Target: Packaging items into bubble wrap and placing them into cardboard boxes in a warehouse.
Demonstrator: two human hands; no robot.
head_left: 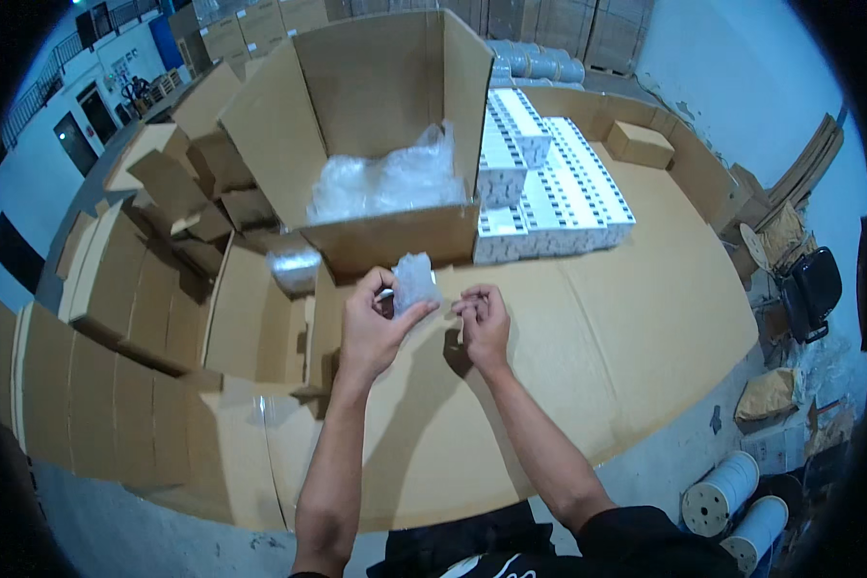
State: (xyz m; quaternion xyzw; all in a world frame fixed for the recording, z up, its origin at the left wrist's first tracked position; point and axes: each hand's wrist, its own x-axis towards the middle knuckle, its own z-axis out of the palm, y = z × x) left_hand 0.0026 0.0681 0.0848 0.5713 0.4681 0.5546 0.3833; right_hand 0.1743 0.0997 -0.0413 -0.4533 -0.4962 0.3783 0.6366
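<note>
A small translucent packet (415, 280) is up in front of the person, over the near side of the large carton, pinched between the thumb and fingers of the left hand (370, 326). The right hand (484, 328) is just beside it, apart from the packet, its fingers partly curled; whether its fingertips meet or grip anything, one cannot tell. Below both hands spreads a work surface (549, 385) of brown cardboard. Just beyond them stands the large carton (395, 236), open at the top, with clear plastic bags (385, 188) heaped inside. Right of it are white boxes (573, 193) with dark marks, stacked in steps, and farther back a small brown box (641, 144). Left of the left hand is a lower open box (255, 323) with a shiny wrapped bundle (294, 270) at its far end. Farther left, tall cardboard pieces (96, 405) stand in a row. On the floor at the lower right lie spools (721, 493), and a black chair (809, 289) stands beyond them
</note>
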